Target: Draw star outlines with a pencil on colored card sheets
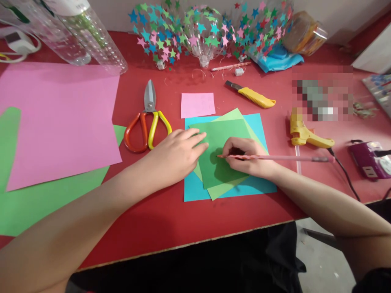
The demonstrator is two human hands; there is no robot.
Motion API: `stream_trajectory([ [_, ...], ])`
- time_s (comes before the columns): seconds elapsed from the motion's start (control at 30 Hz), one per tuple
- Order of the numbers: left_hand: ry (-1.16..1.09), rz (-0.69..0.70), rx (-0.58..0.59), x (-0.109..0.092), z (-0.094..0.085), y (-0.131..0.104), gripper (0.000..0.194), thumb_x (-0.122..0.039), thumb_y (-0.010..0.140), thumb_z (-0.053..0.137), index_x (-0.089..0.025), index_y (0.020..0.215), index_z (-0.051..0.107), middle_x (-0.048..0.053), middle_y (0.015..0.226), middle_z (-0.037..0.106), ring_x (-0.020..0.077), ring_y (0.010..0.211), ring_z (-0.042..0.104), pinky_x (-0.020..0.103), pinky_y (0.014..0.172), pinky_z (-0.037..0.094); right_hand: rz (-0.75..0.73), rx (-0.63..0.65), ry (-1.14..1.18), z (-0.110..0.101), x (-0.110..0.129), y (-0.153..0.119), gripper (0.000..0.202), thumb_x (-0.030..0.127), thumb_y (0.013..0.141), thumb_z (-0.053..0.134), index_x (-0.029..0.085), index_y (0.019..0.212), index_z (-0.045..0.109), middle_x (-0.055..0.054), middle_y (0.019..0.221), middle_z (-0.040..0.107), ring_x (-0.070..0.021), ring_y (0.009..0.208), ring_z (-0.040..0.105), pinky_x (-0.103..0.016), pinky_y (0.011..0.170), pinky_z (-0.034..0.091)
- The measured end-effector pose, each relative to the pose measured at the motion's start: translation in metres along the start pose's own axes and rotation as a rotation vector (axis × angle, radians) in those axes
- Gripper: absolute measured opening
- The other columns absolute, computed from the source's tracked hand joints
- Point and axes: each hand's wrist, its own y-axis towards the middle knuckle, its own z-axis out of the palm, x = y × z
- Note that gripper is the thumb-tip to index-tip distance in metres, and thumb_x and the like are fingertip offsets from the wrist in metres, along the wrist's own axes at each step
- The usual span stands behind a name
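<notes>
My right hand (246, 156) is closed around a long pink pencil (284, 158), its tip at the dark green sheet (218, 175). Flat with fingers apart, my left hand (183, 152) rests on the left part of that sheet and holds nothing. Beneath lie a light green sheet (215, 193), turned at an angle, and a blue sheet (265, 186). A small pink paper (198, 105) sits just behind the stack. Scissors (149, 118) with red and yellow handles lie beyond my left hand.
Behind are a yellow cutter (256, 97), star-covered clear domes (203, 32), a blue packet (279, 60) and a jar (305, 34). A yellow glue gun (308, 134) and purple device (371, 159) are right. Large pink paper (67, 122) and bottles (91, 36) are left.
</notes>
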Motion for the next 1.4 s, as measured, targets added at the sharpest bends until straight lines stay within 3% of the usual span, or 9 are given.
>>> stream_trajectory([
  [0.27, -0.018, 0.018, 0.051, 0.0022, 0.0002, 0.0000, 0.032, -0.011, 0.092, 0.050, -0.005, 0.120, 0.065, 0.020, 0.135, 0.059, 0.0339, 0.122, 0.057, 0.048, 0.096, 0.053, -0.054, -0.006, -0.031, 0.0024, -0.0038, 0.0021, 0.012, 0.013, 0.079, 0.056, 0.017, 0.068, 0.053, 0.005, 0.059, 0.050, -0.0058, 0.053, 0.043, -0.018, 0.049, 0.032],
  [0.63, -0.010, 0.009, 0.056, 0.0016, 0.0020, -0.0004, 0.032, -0.011, 0.092, 0.049, -0.005, 0.120, 0.064, 0.020, 0.136, 0.058, 0.0349, 0.122, 0.056, 0.049, 0.095, 0.054, -0.050, 0.035, -0.011, 0.0025, -0.0043, 0.0020, 0.012, 0.009, 0.078, 0.056, 0.017, 0.070, 0.051, 0.006, 0.061, 0.052, -0.0056, 0.053, 0.044, -0.018, 0.050, 0.032],
  [1.13, -0.026, -0.005, 0.067, 0.0006, 0.0017, 0.0004, 0.034, -0.012, 0.094, 0.044, -0.007, 0.121, 0.064, 0.020, 0.137, 0.057, 0.0336, 0.124, 0.055, 0.050, 0.095, 0.053, -0.061, -0.082, -0.063, 0.0063, -0.0073, 0.0036, 0.017, 0.008, 0.078, 0.057, 0.019, 0.069, 0.047, 0.007, 0.060, 0.045, -0.0063, 0.053, 0.038, -0.021, 0.051, 0.030],
  [1.4, -0.008, -0.007, 0.085, 0.0004, 0.0003, 0.0004, 0.034, -0.012, 0.093, 0.045, -0.007, 0.121, 0.064, 0.020, 0.137, 0.057, 0.0347, 0.124, 0.055, 0.050, 0.094, 0.054, -0.053, -0.064, -0.066, 0.0048, -0.0051, 0.0035, 0.017, 0.008, 0.076, 0.053, 0.020, 0.067, 0.044, 0.006, 0.060, 0.042, -0.0067, 0.053, 0.037, -0.020, 0.051, 0.029],
])
